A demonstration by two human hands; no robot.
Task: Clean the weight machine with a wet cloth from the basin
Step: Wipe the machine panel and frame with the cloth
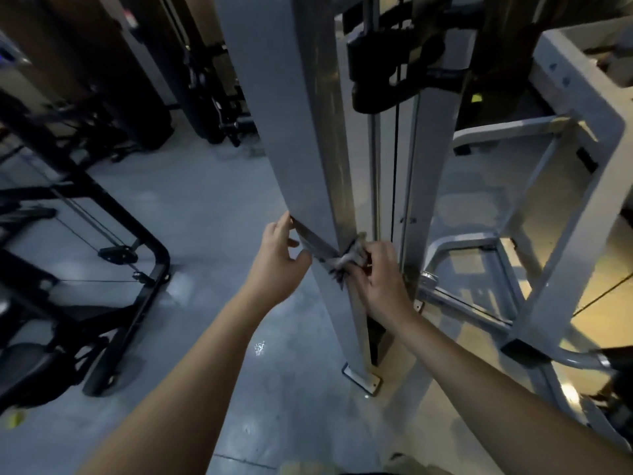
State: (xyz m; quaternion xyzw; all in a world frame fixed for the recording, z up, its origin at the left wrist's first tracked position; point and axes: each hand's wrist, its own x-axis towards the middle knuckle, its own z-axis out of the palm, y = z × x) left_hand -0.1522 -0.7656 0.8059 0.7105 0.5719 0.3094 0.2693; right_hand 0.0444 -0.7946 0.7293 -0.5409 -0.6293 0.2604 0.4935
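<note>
The cloth (317, 242) is stretched in a slanting band across the front of the post (301, 132), low down near its foot. The right hand (376, 282) clamps the bunched lower end at the post's right edge, fingers curled tight. The left hand (279, 258) grips the upper end at the left edge, fingers hooked behind and thumb in front. The left arm (191, 389) and right arm (496, 399) reach forward over the floor (205, 207).

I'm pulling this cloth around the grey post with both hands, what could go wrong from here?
1. Your right hand grips the cloth close to the black cable; the bunched end could snag there.
2. The black carriage hangs beside the post, above both hands; if it slipped down, your left hand might be caught too.
</note>
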